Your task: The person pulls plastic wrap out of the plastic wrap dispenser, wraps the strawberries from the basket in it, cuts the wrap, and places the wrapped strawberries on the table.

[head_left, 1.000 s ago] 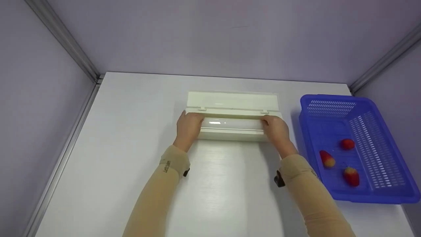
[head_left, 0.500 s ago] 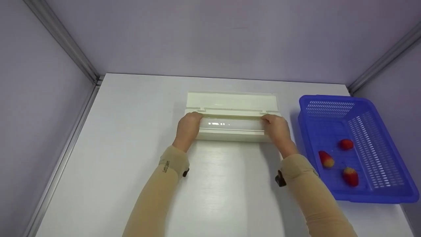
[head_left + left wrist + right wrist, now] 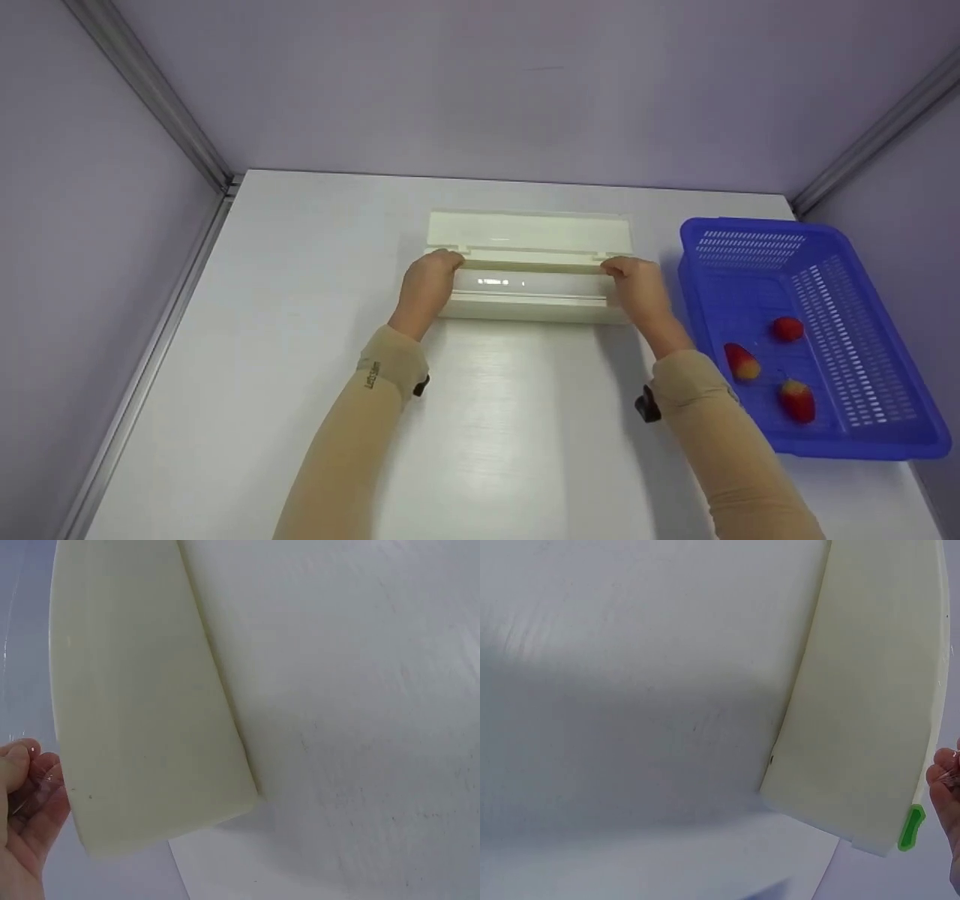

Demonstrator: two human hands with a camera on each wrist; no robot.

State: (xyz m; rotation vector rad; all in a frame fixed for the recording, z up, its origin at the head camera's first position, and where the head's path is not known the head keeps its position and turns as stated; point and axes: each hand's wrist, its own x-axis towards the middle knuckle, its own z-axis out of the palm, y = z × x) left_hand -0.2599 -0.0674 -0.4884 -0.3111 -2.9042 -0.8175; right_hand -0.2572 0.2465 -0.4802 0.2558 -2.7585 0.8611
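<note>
A pale cream cling film dispenser (image 3: pixel 532 311) lies crosswise on the white table, its lid (image 3: pixel 525 231) folded back. Shiny clear cling film (image 3: pixel 532 283) stretches across its opening between the two hands. At the left end, the left hand (image 3: pixel 427 289) pinches the film between thumb and fingers; the left wrist view shows clear film bunched at the fingertips (image 3: pixel 22 748). The right hand (image 3: pixel 645 296) pinches the film at the right end. In the right wrist view only part of that hand shows, with film at its fingers, beside a green tab (image 3: pixel 911 828) on the dispenser's end.
A blue plastic basket (image 3: pixel 862 451) stands on the right of the table, close to the right forearm. Inside it lie three strawberries (image 3: pixel 796 401). Pale walls (image 3: pixel 510 90) enclose the table (image 3: pixel 300 300) at the back and sides.
Both hands have risen slightly over the dispenser and drawn a little apart, the right hand shifting right and the left hand slightly left. The dispenser stays in place.
</note>
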